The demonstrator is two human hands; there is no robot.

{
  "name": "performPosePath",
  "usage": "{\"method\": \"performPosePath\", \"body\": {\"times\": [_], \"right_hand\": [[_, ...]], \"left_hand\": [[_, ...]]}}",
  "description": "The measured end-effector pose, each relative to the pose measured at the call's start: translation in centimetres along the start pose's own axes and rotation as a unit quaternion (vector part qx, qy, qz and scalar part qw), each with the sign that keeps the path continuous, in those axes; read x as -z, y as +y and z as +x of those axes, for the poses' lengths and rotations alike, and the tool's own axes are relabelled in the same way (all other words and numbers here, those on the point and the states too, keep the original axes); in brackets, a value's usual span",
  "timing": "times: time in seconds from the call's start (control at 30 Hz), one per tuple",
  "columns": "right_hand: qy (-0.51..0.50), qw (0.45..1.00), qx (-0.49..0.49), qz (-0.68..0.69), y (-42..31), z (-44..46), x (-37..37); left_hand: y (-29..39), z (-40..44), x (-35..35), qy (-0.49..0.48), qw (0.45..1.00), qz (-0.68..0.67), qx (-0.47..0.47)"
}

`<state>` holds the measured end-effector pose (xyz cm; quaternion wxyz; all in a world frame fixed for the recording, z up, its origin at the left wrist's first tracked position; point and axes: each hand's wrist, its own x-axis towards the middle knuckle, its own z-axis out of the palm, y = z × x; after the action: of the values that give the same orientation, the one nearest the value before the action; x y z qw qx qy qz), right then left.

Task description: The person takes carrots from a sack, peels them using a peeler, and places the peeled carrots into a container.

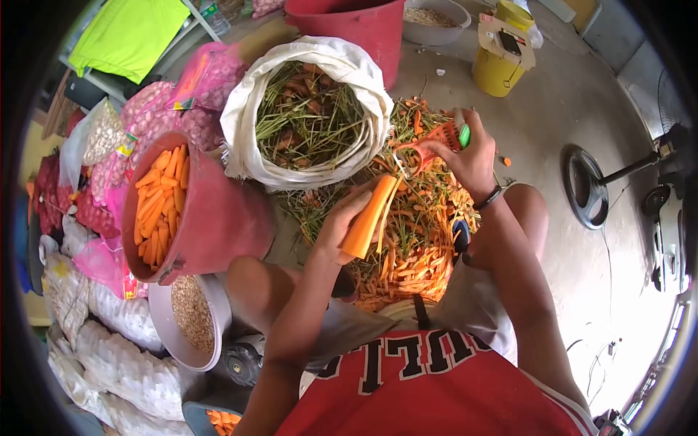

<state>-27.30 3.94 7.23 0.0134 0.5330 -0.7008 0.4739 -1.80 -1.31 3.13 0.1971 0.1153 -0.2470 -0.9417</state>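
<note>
My left hand (342, 220) is wrapped round a carrot (369, 221), its bright orange side bare of skin. A thin strip of peel hangs along the carrot's right side. In my right hand (472, 156) is an orange peeler (438, 139) with a green part at its end. The peeler's head is close to the carrot's far end; whether the blade touches it I cannot tell. Beneath both hands lies a heap of carrot peelings (414, 265) mixed with green stalks. Just beyond the left hand stands a white sack (236, 120) of untrimmed carrots with stalks.
Left of me a red bucket (218, 211) holds peeled carrots (160, 207). A grey basin (163, 320) of pale pieces stands nearer. Pink net bags (149, 109) and white sacks (120, 356) line the left side. A yellow bucket (498, 69) and a round black stand base (584, 187) are at right.
</note>
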Motion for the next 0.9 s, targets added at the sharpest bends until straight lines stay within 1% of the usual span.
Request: {"method": "performPosePath", "body": {"times": [0.03, 0.1, 0.13, 0.2, 0.23, 0.27, 0.33, 0.4, 0.43, 0.5, 0.53, 0.57, 0.6, 0.63, 0.67, 0.7, 0.73, 0.77, 0.8, 0.83, 0.87, 0.9], "right_hand": [[0.018, 1.0, -0.018, -0.01, 0.1, 0.5, 0.3], [-0.023, 0.997, 0.042, 0.068, -1.2, -1.3, -0.3], [-0.048, 0.99, 0.073, 0.109, -2.0, -2.5, -0.8], [-0.112, 0.968, 0.2, 0.106, -3.9, -3.7, -1.2], [-0.126, 0.97, 0.186, 0.093, -3.9, -4.0, -1.3], [-0.086, 0.976, 0.186, 0.074, -2.9, -3.5, -1.6], [-0.031, 0.997, 0.063, 0.017, -0.7, -1.3, -1.0], [0.042, 0.996, 0.01, -0.073, 0.1, 0.8, 0.3], [0.055, 0.997, -0.036, -0.026, 0.6, 1.2, 0.4], [0.042, 0.997, -0.063, 0.016, 0.4, 1.0, 1.0], [0.03, 0.996, -0.075, 0.039, 0.2, 0.7, 1.2], [0.028, 0.982, -0.084, 0.168, 0.6, 0.4, 0.8], [0.023, 0.951, -0.096, 0.294, 1.1, 0.0, 0.4], [0.019, 0.935, -0.107, 0.336, 0.8, -0.2, 0.7], [0.018, 0.918, -0.12, 0.378, 0.6, -0.2, 1.2], [0.01, 0.912, -0.123, 0.392, 1.0, -0.1, 1.4], [0.011, 0.897, -0.127, 0.424, 1.1, -0.1, 1.5], [0.003, 0.904, -0.132, 0.407, 1.2, -0.2, 1.9], [-0.005, 0.911, -0.136, 0.39, 1.2, -0.2, 2.3], [-0.011, 0.915, -0.141, 0.378, 1.2, -0.2, 2.6], [-0.017, 0.919, -0.146, 0.366, 1.3, -0.2, 2.7], [-0.024, 0.922, -0.152, 0.354, 1.3, -0.1, 2.9]], "left_hand": [[0.0, 0.1, -0.3, 0.0, 1.0, -0.01, -0.018], [0.3, 0.6, 0.1, -0.011, 0.998, -0.034, -0.046], [0.5, 0.8, -1.1, 0.064, 0.997, -0.018, -0.049], [0.5, 1.1, -4.2, 0.221, 0.974, 0.011, -0.047], [0.2, 1.2, -3.7, 0.204, 0.978, 0.027, -0.044], [-0.2, 0.9, -2.6, 0.164, 0.985, 0.037, -0.028], [-0.5, 0.6, -0.5, 0.072, 0.996, 0.057, 0.005], [-0.5, 0.6, -0.4, 0.051, 0.998, 0.033, 0.001], [-0.3, 0.5, -1.0, 0.045, 0.999, 0.018, -0.006], [0.5, 0.5, -1.6, 0.048, 0.998, -0.008, -0.031], [0.9, 0.7, -1.1, 0.095, 0.994, -0.002, -0.047], [1.5, 0.8, -0.2, 0.127, 0.99, -0.005, -0.058], [2.4, 0.8, 0.7, 0.161, 0.984, -0.009, -0.07], [3.6, 0.6, 1.8, 0.196, 0.977, -0.027, -0.084], [5.2, 0.1, 3.1, 0.201, 0.973, -0.031, -0.112], [7.3, -0.6, 3.8, 0.246, 0.957, -0.027, -0.151], [9.9, -1.6, 6.1, 0.186, 0.962, 0.01, -0.198], [12.9, -2.7, 7.2, 0.193, 0.951, -0.007, -0.243], [16.1, -4.0, 8.8, 0.169, 0.94, -0.024, -0.297], [18.9, -5.3, 9.2, 0.205, 0.906, -0.001, -0.369], [23.0, -7.0, 13.3, 0.181, 0.889, -0.057, -0.418], [24.4, -7.8, 12.4, 0.385, 0.75, 0.012, -0.538]]}}
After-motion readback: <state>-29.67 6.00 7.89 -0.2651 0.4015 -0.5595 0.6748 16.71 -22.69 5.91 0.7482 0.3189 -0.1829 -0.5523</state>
